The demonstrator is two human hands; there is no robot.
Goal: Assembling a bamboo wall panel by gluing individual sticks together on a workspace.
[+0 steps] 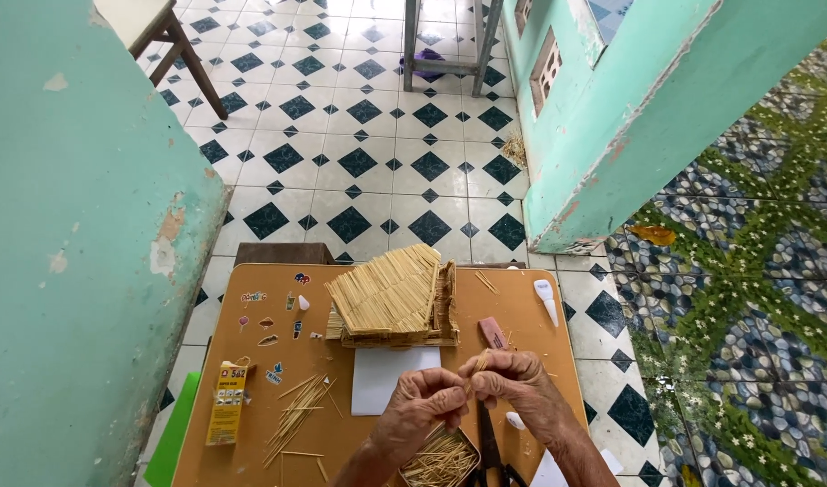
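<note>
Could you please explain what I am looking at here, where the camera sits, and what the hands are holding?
There is no machine here: one camera worn on a person's head looks down at their own bare hands over a small brown table. The left hand and right hand meet and pinch a thin stick between their fingers. Behind them stands a little model house built from such sticks, on a white sheet. Loose sticks lie to the left beside a yellow box. A tin of sticks and scissors sit below the hands.
</note>
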